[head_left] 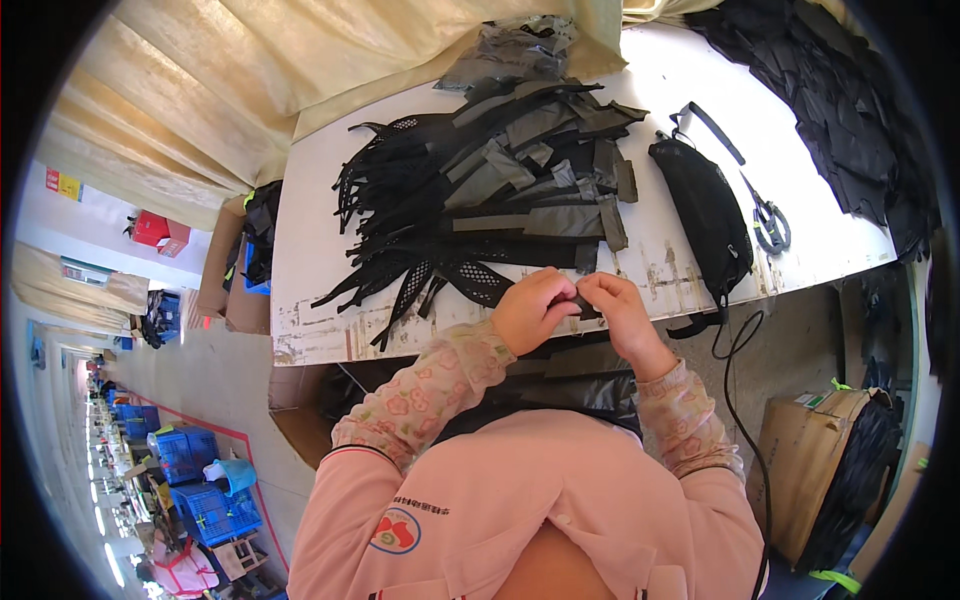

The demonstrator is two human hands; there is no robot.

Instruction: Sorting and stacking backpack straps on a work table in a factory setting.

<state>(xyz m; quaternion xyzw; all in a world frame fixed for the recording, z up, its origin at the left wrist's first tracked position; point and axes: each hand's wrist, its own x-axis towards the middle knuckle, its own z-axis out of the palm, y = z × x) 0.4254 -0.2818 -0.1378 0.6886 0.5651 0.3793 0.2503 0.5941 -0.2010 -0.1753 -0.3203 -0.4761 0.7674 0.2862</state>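
Close together at the front edge of the white table [330,318], my left hand [535,306] and my right hand [624,318] both pinch a small piece of dark fabric [588,309]. My fingers cover much of it, so its full shape is hidden. Just beyond them lies a spread pile of black mesh and grey fabric strips [490,185], with ends fanned out toward the left. To the right of the pile rests a long black mesh pouch [700,210] with a zipper and a strap. A pair of scissors [771,228] lies beside the pouch.
A clear plastic bag [510,55] sits at the back by the cream curtain [210,80]. Black fabric pieces [830,100] are heaped at the far right. Below the table, a black cable [745,440] hangs near a cardboard box [805,460]. Blue crates [215,510] stand farther left.
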